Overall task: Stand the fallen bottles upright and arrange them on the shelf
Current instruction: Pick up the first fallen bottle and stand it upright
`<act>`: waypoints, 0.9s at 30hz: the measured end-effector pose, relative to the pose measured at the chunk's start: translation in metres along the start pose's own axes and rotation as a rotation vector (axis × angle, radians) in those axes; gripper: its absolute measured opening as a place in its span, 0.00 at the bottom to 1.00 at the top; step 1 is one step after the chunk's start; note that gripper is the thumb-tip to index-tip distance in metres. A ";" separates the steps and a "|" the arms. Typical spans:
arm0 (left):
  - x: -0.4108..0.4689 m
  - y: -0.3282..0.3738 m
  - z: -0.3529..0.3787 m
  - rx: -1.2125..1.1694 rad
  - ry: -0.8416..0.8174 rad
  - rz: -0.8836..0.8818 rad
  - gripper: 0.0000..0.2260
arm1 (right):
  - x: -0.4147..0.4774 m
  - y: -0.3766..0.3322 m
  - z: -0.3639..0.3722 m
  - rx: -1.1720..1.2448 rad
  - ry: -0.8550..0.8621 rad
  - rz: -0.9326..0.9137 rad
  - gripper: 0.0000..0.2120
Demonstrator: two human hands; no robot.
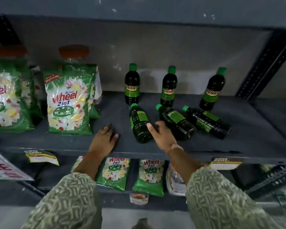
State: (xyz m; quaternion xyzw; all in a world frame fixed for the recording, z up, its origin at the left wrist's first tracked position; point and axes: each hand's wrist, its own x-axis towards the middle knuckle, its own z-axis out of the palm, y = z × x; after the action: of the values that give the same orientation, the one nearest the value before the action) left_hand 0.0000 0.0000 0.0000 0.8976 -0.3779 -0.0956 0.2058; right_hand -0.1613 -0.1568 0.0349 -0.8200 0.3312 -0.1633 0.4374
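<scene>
My right hand covers the lower right side of the nearest fallen dark green plastic bottle, thumb on top of it and fingers curled over its far side, so I am gripping it where it lies on the grey metal shelf. My fingertips there are hidden behind the bottle. My left hand rests flat on the shelf, fingers spread and holding nothing. 2 more fallen dark bottles with green caps lie just to the right, caps pointing back-left; the far end of the last one blurs into shadow. 3 upright dark bottles with green caps and green labels stand behind (all filled with dark liquid). At left, green detergent powder packets hide most of an orange-lidded clear jar.
</scene>
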 end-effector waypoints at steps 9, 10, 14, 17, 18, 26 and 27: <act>0.017 0.004 0.011 0.182 -0.011 -0.008 0.28 | 0.050 -0.043 0.016 -0.057 -0.226 0.358 0.45; 0.017 0.003 0.011 0.179 -0.005 -0.005 0.28 | 0.053 -0.043 0.018 -0.055 -0.217 0.336 0.37; 0.017 0.003 0.012 0.158 0.027 -0.004 0.29 | 0.052 -0.031 0.032 0.019 0.093 0.150 0.25; 0.017 0.003 0.013 0.160 0.026 -0.005 0.28 | 0.051 -0.020 0.036 -0.010 0.319 -0.041 0.30; 0.017 0.003 0.013 0.160 0.029 -0.003 0.28 | 0.051 -0.016 0.037 -0.004 0.340 -0.080 0.33; 0.017 0.005 0.012 0.171 0.025 -0.020 0.27 | 0.048 0.000 0.038 0.130 0.241 -0.149 0.39; 0.017 0.005 0.012 0.171 0.025 -0.021 0.27 | 0.047 0.002 0.039 0.126 0.245 -0.145 0.41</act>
State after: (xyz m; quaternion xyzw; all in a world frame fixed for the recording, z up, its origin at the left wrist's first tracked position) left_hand 0.0050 -0.0188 -0.0087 0.9170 -0.3725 -0.0536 0.1320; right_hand -0.1060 -0.1658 0.0104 -0.7866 0.3112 -0.3138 0.4313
